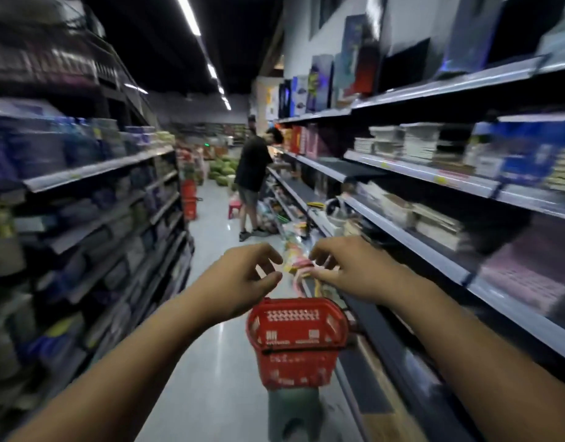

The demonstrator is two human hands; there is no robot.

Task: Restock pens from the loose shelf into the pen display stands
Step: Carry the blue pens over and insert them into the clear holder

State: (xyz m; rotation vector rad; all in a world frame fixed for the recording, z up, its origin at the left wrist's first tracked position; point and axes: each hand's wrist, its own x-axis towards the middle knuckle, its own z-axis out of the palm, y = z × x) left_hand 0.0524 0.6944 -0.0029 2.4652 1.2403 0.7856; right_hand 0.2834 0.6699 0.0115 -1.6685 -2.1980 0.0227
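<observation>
I look down a shop aisle, and the picture is blurred by motion. My left hand (pixel 243 279) and my right hand (pixel 348 269) are stretched out in front of me, side by side, fingers curled but apart, with nothing in them. Between and just beyond them lies a blurred heap of colourful small goods (pixel 295 263) on a low shelf to the right. No pens or pen display stands can be made out. A red plastic basket (pixel 297 339) stands below my hands on a grey-green stool (pixel 294 413).
Stocked shelves (pixel 93 170) run along the left. Shelves with stacked notebooks (pixel 418 145) run along the right. A person in dark clothes (pixel 252 183) stands further down the aisle at the right-hand shelves, near a small pink stool (pixel 234 206). Another red basket (pixel 188 199) stands at the left.
</observation>
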